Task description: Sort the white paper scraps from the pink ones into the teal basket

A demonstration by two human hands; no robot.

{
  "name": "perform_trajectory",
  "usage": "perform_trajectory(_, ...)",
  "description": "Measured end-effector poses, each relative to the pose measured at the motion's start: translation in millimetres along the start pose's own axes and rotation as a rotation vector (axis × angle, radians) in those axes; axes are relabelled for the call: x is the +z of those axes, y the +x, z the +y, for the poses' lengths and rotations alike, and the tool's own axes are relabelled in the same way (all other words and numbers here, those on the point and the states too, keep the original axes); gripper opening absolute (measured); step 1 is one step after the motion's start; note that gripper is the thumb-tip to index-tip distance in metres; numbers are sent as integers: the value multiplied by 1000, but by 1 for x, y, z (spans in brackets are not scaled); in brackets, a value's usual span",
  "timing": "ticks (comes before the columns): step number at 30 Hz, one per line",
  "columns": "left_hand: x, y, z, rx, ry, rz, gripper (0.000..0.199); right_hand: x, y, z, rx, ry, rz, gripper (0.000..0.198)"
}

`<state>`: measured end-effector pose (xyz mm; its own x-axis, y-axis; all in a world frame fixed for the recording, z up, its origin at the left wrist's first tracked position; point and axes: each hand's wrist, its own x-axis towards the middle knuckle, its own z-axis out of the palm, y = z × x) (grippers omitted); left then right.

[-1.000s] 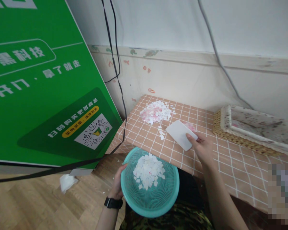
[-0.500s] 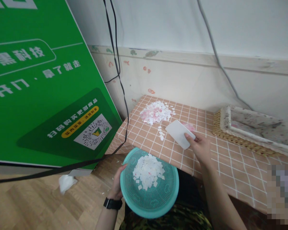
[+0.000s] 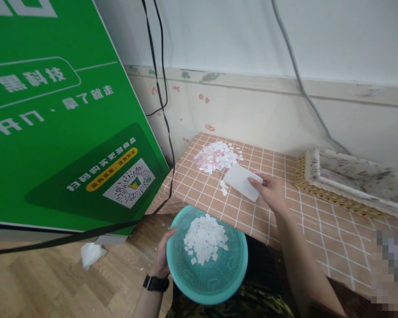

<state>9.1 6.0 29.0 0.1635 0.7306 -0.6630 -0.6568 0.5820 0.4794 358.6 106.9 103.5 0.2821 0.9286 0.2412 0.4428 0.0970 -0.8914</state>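
My left hand grips the left rim of a teal plastic colander, held just below the table's front edge. A heap of small white paper pieces lies in it. Between the thumb and fingers of my right hand is a flat white card, tilted low over the tabletop. Close to the card's left edge are a few loose paper scraps. Behind it sits a larger pile of white and pink paper pieces. Most fingers of my right hand are hidden by the card.
A brown checked cloth covers the table. On its right stands a lined wicker basket by the wall. A green panel rises on the left, with a black cable hanging in front. A crumpled white item lies on the floor.
My right hand has moved the card slightly left and toward the back, closer to the loose scraps and the pile. The colander stays almost where it was in my left hand.
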Motion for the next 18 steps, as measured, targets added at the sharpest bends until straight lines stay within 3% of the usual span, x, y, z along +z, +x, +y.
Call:
perform_trajectory(6, -2, 1, 0, 4, 33, 25, 18, -5, 1, -8, -24, -25, -99, 32)
perform_trajectory(13, 4, -4, 2, -55, -7, -7, 20, -11, -7, 0, -35, -14, -104, 29)
perform_trajectory(18, 4, -4, 1, -18, 4, 35, 18, -11, -9, 0, -57, -47, -171, 27)
